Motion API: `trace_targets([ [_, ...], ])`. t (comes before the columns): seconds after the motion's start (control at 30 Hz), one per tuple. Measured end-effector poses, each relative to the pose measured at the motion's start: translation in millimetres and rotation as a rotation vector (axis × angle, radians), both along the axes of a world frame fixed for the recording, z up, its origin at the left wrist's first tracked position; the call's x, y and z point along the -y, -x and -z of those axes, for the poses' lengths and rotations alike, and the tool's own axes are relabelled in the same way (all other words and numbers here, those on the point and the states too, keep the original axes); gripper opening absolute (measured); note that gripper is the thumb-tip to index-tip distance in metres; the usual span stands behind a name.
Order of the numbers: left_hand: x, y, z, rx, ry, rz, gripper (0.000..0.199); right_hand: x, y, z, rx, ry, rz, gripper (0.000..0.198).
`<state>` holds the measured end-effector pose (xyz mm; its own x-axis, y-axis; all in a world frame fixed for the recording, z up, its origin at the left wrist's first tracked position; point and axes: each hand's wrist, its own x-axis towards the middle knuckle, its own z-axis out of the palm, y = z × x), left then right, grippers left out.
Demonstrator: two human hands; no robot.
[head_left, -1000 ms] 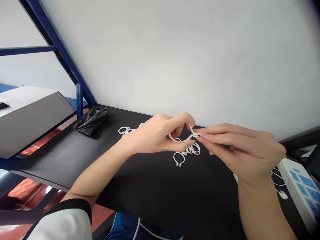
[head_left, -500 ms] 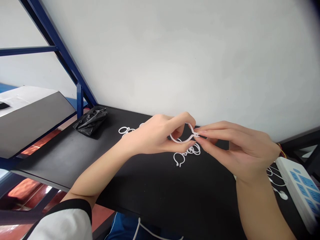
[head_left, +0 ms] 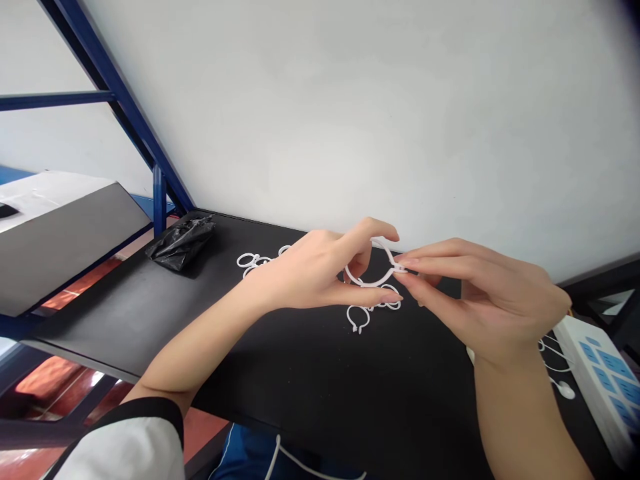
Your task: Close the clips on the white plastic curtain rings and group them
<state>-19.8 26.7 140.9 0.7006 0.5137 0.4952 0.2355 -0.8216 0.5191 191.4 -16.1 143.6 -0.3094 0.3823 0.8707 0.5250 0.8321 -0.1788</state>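
Observation:
A white plastic ring clip [head_left: 385, 277] is raised above the black table, its two end tabs brought together on the right. The fingertips of my right hand [head_left: 480, 293] pinch these tabs. Around the ring's left side is my left hand [head_left: 325, 270], with index finger and thumb spread apart and the other fingers curled near the loop. Whether those curled fingers touch the ring I cannot tell. Below it on the table lie several more white ring clips [head_left: 359, 316], partly hidden by my left hand. Another group of white ring clips [head_left: 247, 261] sits left of that hand.
A crumpled black plastic bag [head_left: 183, 243] rests at the far left of the black table [head_left: 320, 380]. At right are a white power strip [head_left: 595, 380] with blue sockets and white earphones [head_left: 566, 389]. The wall [head_left: 350, 120] stands behind; a blue metal frame [head_left: 125, 100] rises at left.
My left index finger has lifted and straightened, and the left thumb has stretched out. The ring clip and my right hand have shifted slightly to the right.

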Motion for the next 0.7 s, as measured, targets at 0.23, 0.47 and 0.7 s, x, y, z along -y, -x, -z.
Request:
trace_targets([
  [0.23,-1.5,-1.5,2.8,0.106,-0.061,-0.005,0.043,0.9,1.4,-1.7,-0.016,-0.005,-0.006,0.037],
  [0.47,-0.3,-2.6,4.6,0.143,-0.113,0.002,0.031,0.0,-0.1,-2.9,0.009,0.032,-0.059,0.036],
  [0.7,0.3,-0.8,4.3,0.128,-0.096,-0.009,0.026,0.3,-0.4,-2.7,0.013,0.041,-0.052,0.035],
])
